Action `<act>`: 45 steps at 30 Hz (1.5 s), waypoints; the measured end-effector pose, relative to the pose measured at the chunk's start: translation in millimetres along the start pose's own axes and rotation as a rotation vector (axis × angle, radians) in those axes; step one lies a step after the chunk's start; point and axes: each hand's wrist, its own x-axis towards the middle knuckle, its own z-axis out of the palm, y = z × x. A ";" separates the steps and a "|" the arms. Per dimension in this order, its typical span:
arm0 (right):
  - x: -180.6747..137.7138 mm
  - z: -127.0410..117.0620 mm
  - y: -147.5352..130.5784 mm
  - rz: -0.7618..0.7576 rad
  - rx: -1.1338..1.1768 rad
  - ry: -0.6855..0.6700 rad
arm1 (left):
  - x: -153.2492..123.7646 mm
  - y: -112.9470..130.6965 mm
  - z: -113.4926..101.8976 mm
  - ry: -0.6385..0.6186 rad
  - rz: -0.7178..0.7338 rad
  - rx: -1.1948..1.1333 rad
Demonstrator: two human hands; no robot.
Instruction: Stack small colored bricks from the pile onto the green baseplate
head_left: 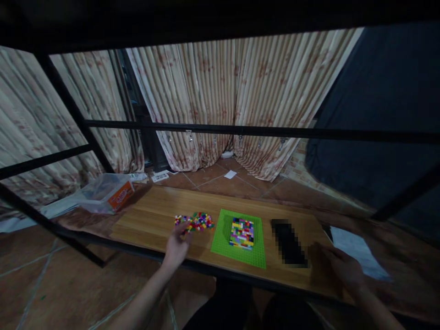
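Note:
My left hand (177,246) is over the near left side of a loose pile of small coloured building bricks (202,222) on the wooden board. Its thumb and forefinger look apart, and no brick shows between them. To the right of the pile lies a green baseplate (220,240), bearing a block of many-coloured bricks (242,233) built up in a rectangle. My right hand (345,269) rests low at the board's right end, in shadow, with its fingers stretched towards the board and nothing visible in them.
A dark pixelated oblong (289,243) lies on the wooden board (154,206) right of the baseplate. White paper (357,251) is beyond the right end. A clear plastic box (99,195) with an orange label stands left. A black metal bar (213,128) crosses before the curtains (202,87).

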 end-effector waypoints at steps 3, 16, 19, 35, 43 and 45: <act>-16.1 -8.1 -6.0 0.070 0.107 0.055 | 19.4 -27.0 -47.4 0.050 -0.052 0.214; -165.9 68.8 -188.6 -0.613 0.148 -0.342 | 108.6 -62.0 -62.3 -0.082 0.029 0.801; -175.5 108.3 -246.2 -0.814 0.037 -0.438 | 110.7 -69.3 -56.2 -0.027 0.008 0.843; -147.0 280.1 -345.0 -1.135 -0.496 -0.743 | 108.7 -75.1 -48.6 0.004 -0.001 0.903; -152.9 276.6 -344.0 -1.088 -0.435 -0.686 | 108.1 -69.6 -48.8 -0.001 0.000 0.915; -159.1 266.1 -340.4 -1.042 -0.377 -0.616 | 108.3 -69.8 -48.8 -0.006 -0.002 0.914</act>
